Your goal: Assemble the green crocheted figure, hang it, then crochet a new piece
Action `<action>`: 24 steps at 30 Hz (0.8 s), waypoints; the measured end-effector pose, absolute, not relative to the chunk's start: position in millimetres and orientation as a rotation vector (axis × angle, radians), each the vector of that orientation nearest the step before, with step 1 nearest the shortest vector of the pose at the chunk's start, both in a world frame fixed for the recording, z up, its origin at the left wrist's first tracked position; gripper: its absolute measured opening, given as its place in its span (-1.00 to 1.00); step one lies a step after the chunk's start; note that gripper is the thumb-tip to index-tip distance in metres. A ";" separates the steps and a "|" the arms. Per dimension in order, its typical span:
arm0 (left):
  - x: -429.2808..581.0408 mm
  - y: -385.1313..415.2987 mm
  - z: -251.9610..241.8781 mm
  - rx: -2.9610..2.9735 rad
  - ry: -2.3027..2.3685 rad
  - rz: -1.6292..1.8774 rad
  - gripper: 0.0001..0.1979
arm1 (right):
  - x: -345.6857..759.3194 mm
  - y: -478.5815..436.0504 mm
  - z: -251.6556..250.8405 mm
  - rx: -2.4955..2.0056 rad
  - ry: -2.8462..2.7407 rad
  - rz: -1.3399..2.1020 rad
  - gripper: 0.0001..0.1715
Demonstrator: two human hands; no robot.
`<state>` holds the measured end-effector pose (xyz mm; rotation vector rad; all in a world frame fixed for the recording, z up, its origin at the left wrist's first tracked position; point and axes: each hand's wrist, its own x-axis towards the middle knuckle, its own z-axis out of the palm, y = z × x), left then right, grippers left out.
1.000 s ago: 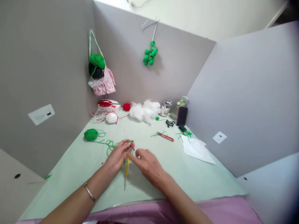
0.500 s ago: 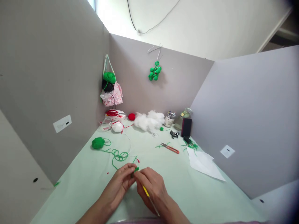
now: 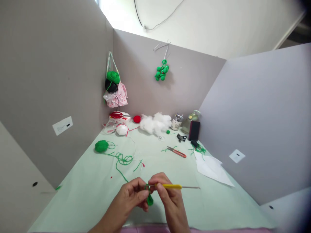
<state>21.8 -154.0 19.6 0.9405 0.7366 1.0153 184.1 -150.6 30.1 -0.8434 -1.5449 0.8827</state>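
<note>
My right hand is closed in a pinch around a crochet hook with a yellow grip, held level and pointing left. The metal tip meets a green crochet piece that my left hand pinches between thumb and fingers. The small piece hangs just below the left fingertips, partly covered by them. From the left hand, green yarn trails across the table in loose loops to a green yarn ball at the left.
Orange-handled thread snips lie beyond my hands, near cut green scraps. Farther back are white stuffing, a red yarn ball, a white yarn ball and a pen cup. White paper lies right. Grey partitions enclose the table.
The hook has swung from slanting down toward me to lying level, its rear end pointing right. The green piece now shows below my left fingers. Both hands have shifted slightly.
</note>
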 end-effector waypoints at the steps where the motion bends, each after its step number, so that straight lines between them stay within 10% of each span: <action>1: 21.2 -154.3 19.9 0.986 0.748 1.014 -0.61 | 183.0 -151.3 29.5 -0.851 -1.524 0.907 -0.71; 24: 18.3 -172.7 33.7 0.837 0.719 1.112 -0.83 | 174.3 -170.7 21.4 -0.831 -1.306 1.215 -0.91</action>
